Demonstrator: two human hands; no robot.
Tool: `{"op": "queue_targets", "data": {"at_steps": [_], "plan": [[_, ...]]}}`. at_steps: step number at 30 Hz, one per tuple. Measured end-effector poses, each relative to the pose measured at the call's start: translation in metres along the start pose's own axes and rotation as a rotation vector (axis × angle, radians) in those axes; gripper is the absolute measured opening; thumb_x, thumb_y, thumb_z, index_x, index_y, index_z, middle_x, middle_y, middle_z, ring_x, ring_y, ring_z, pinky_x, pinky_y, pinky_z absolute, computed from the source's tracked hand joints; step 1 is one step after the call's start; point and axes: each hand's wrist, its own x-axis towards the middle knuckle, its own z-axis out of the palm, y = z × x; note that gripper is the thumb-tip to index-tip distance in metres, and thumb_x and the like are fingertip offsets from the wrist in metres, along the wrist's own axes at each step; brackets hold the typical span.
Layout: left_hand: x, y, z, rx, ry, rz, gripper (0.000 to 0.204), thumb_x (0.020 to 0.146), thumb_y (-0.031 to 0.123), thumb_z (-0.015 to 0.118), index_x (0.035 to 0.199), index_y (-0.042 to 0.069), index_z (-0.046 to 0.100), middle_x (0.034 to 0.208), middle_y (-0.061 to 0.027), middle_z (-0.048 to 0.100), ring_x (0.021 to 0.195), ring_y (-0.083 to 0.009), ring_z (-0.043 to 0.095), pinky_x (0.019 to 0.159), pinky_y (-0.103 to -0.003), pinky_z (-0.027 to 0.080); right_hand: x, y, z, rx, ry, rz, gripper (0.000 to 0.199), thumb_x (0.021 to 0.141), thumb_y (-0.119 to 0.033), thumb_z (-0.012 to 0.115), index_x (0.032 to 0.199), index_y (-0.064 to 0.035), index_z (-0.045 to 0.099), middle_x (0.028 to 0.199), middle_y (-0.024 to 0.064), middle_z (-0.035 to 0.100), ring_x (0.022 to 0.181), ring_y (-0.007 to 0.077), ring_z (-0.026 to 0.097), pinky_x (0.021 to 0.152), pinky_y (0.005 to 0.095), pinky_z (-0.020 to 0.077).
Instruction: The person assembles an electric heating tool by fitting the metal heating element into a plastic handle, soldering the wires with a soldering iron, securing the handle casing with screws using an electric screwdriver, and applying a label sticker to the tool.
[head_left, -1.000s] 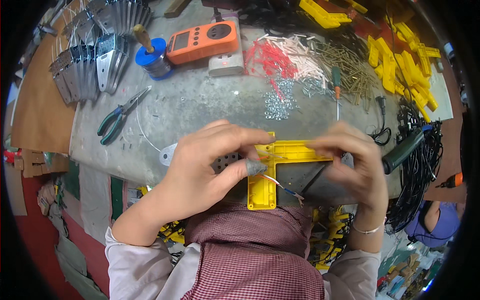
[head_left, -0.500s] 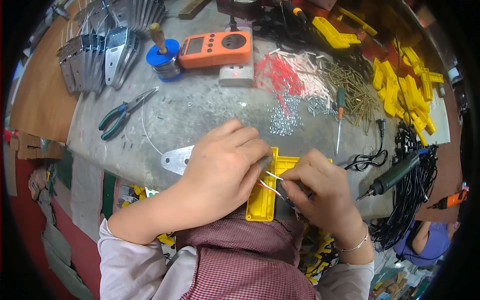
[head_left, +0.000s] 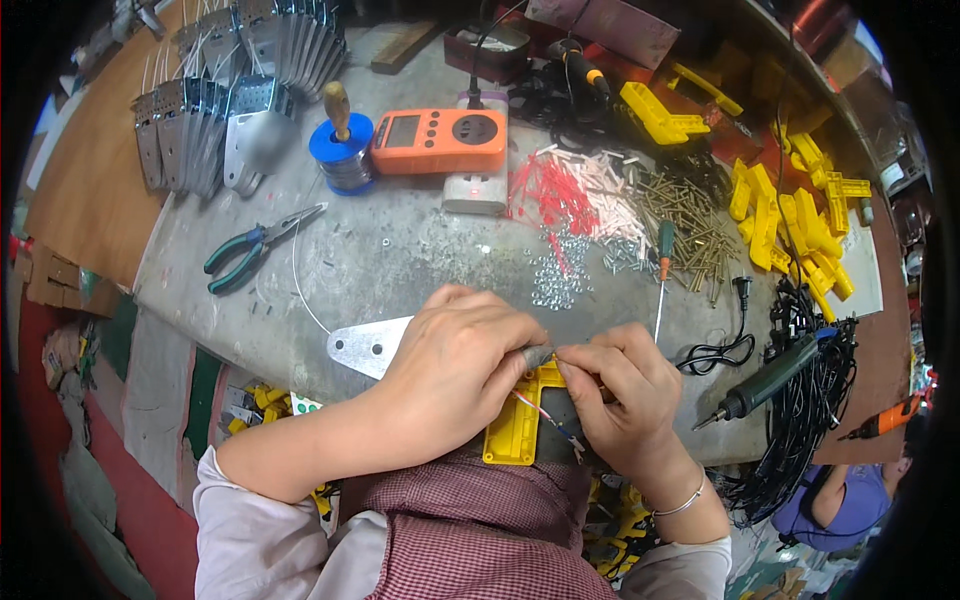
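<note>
A yellow plastic housing (head_left: 511,436) lies at the table's near edge, partly beneath my hands. My left hand (head_left: 455,350) is closed over its upper left side and covers one end of a flat silver metal plate (head_left: 352,347); what its fingertips grip is hidden. A grey patch shows at those fingertips. Close beside them, my right hand (head_left: 625,390) is pinched, with the white wire between its fingertips almost fully hidden. Below the fingers, thin red and white wires (head_left: 545,412) trail across the housing with dark ends. A thin white wire (head_left: 302,285) runs up from the plate.
Pliers (head_left: 240,250), a solder spool (head_left: 343,160) and an orange meter (head_left: 440,140) stand beyond. Small nuts (head_left: 562,275), screws (head_left: 690,225) and a screwdriver (head_left: 663,265) lie ahead. At right are yellow housings (head_left: 800,220), a dark green electric screwdriver (head_left: 765,380) and black cables (head_left: 800,430).
My right hand has moved left and its fingertips now meet the left hand's. The white wire that stretched between them is nearly covered. The whole view has shifted slightly.
</note>
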Motion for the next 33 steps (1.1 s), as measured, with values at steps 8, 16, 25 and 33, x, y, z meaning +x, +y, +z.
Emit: {"op": "queue_targets", "data": {"at_steps": [8,16,25,33], "plan": [[-0.006,0.001,0.0,-0.046,0.019,0.025,0.017,0.07,-0.001,0.067,0.087,0.004,0.065,0.084,-0.0079,0.065,0.085,-0.0261,0.062,0.079,-0.038,0.043,-0.001,-0.01,-0.002,0.187,-0.081,0.175,0.009,0.079,-0.002,0.068,0.084,-0.0028,0.061,0.078,0.0083,0.054,0.058,0.0172,0.054,0.05,0.0294,0.0424],[-0.008,-0.007,0.001,0.113,0.119,0.198,0.023,0.063,-0.004,0.068,0.084,0.005,0.065,0.079,-0.0073,0.063,0.079,-0.0271,0.06,0.074,-0.037,0.045,0.005,-0.011,-0.015,0.477,-0.198,0.53,0.008,0.088,-0.005,0.057,0.089,0.0022,0.06,0.079,0.0095,0.058,0.067,0.0169,0.056,0.059,0.0286,0.0444],[-0.003,-0.006,0.002,0.034,0.023,0.125,0.023,0.063,-0.005,0.066,0.084,0.003,0.066,0.082,-0.0077,0.063,0.083,-0.0267,0.059,0.075,-0.035,0.047,-0.065,-0.022,-0.015,0.358,0.052,0.31,0.011,0.08,-0.003,0.069,0.091,-0.0035,0.066,0.091,0.0094,0.065,0.082,0.0238,0.064,0.075,0.0324,0.0502],[-0.008,-0.012,0.003,-0.037,-0.039,0.14,0.02,0.066,-0.002,0.068,0.085,0.004,0.066,0.083,-0.0074,0.064,0.085,-0.0265,0.059,0.077,-0.036,0.046,-0.037,-0.022,-0.001,0.771,0.104,0.717,0.013,0.091,-0.007,0.062,0.097,0.0046,0.063,0.09,0.0059,0.064,0.076,0.0078,0.062,0.069,0.0212,0.0524]]}}
